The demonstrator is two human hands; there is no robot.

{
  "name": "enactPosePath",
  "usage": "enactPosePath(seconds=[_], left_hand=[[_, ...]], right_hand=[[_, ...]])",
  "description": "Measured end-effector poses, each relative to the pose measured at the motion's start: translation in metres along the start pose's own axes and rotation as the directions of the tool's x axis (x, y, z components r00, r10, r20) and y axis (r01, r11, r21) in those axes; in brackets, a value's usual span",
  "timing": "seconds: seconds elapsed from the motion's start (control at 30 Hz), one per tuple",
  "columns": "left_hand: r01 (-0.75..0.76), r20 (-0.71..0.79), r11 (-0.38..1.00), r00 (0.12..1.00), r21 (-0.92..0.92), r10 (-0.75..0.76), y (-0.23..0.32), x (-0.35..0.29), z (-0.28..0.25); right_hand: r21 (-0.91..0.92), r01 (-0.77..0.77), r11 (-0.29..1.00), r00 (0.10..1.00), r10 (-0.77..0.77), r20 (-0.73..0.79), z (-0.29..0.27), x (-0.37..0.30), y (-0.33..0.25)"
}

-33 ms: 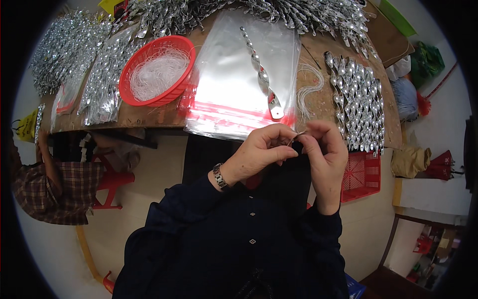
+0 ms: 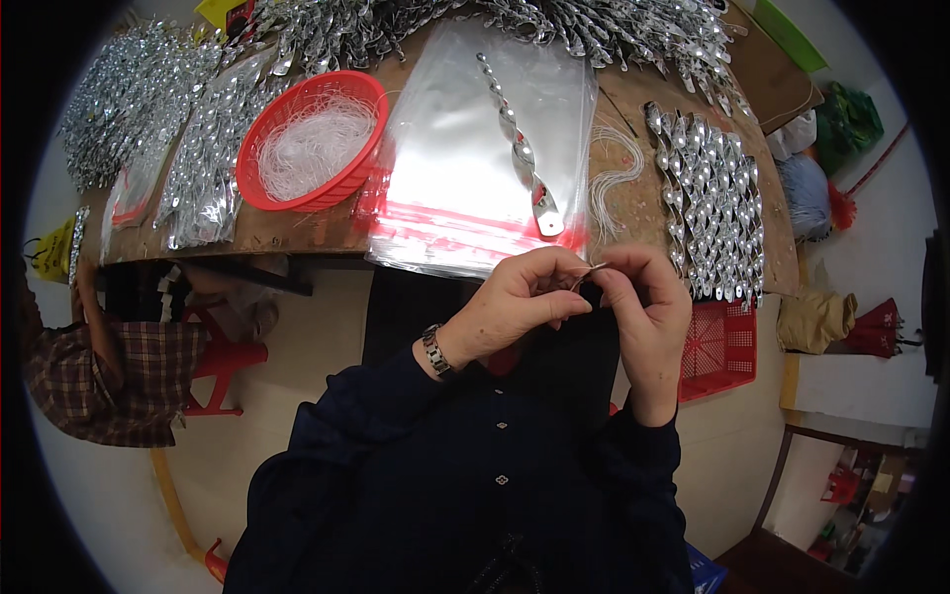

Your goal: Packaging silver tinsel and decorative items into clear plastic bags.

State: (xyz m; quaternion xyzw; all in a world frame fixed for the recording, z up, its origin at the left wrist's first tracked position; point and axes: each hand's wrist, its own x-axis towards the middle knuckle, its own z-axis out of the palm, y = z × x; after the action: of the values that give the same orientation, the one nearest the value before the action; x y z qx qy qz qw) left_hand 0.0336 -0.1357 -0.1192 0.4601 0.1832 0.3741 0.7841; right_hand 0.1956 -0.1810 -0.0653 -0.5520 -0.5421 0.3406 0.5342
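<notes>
Pale and thin, a piece like string (image 2: pixel 582 278) sits pinched between the fingertips of our left hand (image 2: pixel 524 297) and right hand (image 2: pixel 645 302), too small to make out fully. Both hands nearly meet just off the near edge of the worn brown desk (image 2: pixel 327 234). Beyond them, a twisted silver strip (image 2: pixel 522 153) lies slantwise on clear bags (image 2: pixel 430 139) with red lower ends. To their left stands a red basket (image 2: pixel 259 190) of white string (image 2: pixel 317 146); to their right lie loose strands (image 2: pixel 616 176) and silver spirals (image 2: pixel 712 208). Well left, a person (image 2: pixel 109 381) in checked clothing is beside a red stool (image 2: pixel 230 358).
</notes>
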Motion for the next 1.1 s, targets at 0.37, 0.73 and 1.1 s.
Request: enactPosePath(seconds=[0.37,0.73,1.1], left_hand=[[-0.129,-0.032,0.991,0.991,0.04,0.131,0.008,-0.006,0.006],[-0.337,0.083,0.865,0.94,0.371,0.331,0.057,-0.019,0.025],[-0.711,0.415,0.348,0.662,0.611,0.624,0.119,-0.012,0.071]], right_hand=[[0.107,-0.125,0.986,0.974,0.101,0.204,-0.016,0.003,-0.009],[0.176,0.079,0.981,0.969,-0.117,0.218,-0.015,-0.007,-0.038],[0.248,0.726,0.642,0.673,-0.738,-0.059,-0.018,0.002,-0.057]])
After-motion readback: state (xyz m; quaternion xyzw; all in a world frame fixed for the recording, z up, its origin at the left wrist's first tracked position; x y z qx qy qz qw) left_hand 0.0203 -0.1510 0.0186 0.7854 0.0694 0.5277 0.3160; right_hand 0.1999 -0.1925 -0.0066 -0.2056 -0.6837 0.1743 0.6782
